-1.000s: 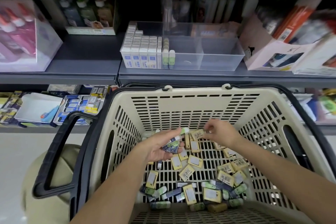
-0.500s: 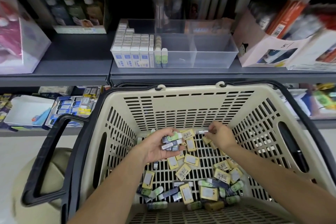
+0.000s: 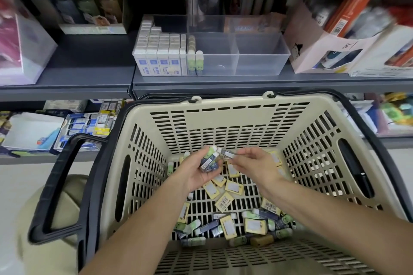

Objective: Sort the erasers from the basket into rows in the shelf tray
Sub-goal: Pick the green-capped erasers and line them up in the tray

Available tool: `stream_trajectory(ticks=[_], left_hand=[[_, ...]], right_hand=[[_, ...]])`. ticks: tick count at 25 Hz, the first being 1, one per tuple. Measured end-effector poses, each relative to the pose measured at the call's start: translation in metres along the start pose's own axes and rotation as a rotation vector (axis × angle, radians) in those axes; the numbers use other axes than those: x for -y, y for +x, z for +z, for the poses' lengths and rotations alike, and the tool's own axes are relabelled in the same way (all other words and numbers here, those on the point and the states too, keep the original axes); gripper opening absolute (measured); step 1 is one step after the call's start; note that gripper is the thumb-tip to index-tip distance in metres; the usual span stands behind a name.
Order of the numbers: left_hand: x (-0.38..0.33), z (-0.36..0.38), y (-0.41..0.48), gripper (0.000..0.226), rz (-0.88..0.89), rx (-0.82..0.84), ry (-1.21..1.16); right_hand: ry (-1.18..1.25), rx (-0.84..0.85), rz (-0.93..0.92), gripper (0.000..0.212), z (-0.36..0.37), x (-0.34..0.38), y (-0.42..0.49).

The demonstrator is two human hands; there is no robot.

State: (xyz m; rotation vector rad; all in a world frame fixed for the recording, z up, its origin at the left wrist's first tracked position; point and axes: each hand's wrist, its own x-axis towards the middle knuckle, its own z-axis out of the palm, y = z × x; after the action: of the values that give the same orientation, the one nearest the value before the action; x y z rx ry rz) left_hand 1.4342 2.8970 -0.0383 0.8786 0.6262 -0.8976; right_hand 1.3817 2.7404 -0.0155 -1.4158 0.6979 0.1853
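Shop shelving [image 3: 73, 67] is backing a beige basket [image 3: 223, 118]. Below the fingers, loose erasers [image 3: 225, 203] are lying on its floor; the left hand [image 3: 200, 177] is gripping a small stack [image 3: 209, 162], and the right hand [image 3: 253, 163] is pinching another eraser [image 3: 226, 153] beside it. Gathering is underway; next, presumably, carrying these beyond the fingers to the shelf tray [image 3: 261, 60].

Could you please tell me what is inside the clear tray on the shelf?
The tray holds rows of white erasers at its left, green erasers beside them. Elsewhere it shows none. Anything under the rows is covered.
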Motion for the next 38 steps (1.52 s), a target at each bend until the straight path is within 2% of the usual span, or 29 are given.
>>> stream_trajectory(ticks=[7,9,10,12,14,17,19,22,24,28,31,36,38], left_hand=[[0.001,0.005,-0.008,0.037,0.02,0.068,0.125],[-0.004,0.007,-0.017,0.038,0.031,0.04,0.145],[-0.01,0.009,-0.024,0.039,0.036,0.023,0.151],[-0.025,0.013,-0.04,0.04,0.062,-0.009,0.159],[-0.043,0.016,-0.063,0.041,0.128,-0.037,0.188],[-0.064,0.008,-0.101,0.043,0.252,-0.059,0.239],[-0.071,-0.003,-0.122,0.04,0.322,-0.089,0.241],[-0.069,-0.014,-0.137,0.038,0.364,-0.111,0.198],[-0.065,-0.017,-0.14,0.037,0.355,-0.103,0.175],[-0.062,-0.02,-0.141,0.039,0.346,-0.082,0.139],[-0.061,-0.023,-0.141,0.039,0.337,-0.068,0.111],[-0.059,-0.023,-0.142,0.04,0.327,-0.06,0.088],[-0.059,-0.023,-0.142,0.044,0.324,-0.065,0.08]], right_hand=[[-0.402,0.182,-0.179,0.012,0.017,-0.004,-0.011],[-0.398,0.224,-0.239,0.003,0.015,-0.001,-0.011],[-0.364,0.223,-0.264,0.005,0.013,0.001,-0.009],[-0.39,0.184,-0.296,0.023,0.008,0.003,0.0],[-0.588,0.219,-0.306,0.023,0.01,0.003,0.014],[-0.886,0.381,-0.359,0.013,0.034,-0.013,0.028],[-1.064,0.435,-0.415,0.028,0.058,-0.026,0.032],[-1.391,0.521,-0.438,0.087,0.088,-0.046,0.037],[-1.534,0.557,-0.415,0.11,0.098,-0.052,0.04],[-1.605,0.613,-0.547,0.095,0.088,-0.053,0.045],[-1.618,0.643,-0.551,0.081,0.073,-0.051,0.048],[-1.72,0.617,-0.493,0.1,0.082,-0.062,0.037],[-1.672,0.572,-0.508,0.093,0.086,-0.063,0.037]])
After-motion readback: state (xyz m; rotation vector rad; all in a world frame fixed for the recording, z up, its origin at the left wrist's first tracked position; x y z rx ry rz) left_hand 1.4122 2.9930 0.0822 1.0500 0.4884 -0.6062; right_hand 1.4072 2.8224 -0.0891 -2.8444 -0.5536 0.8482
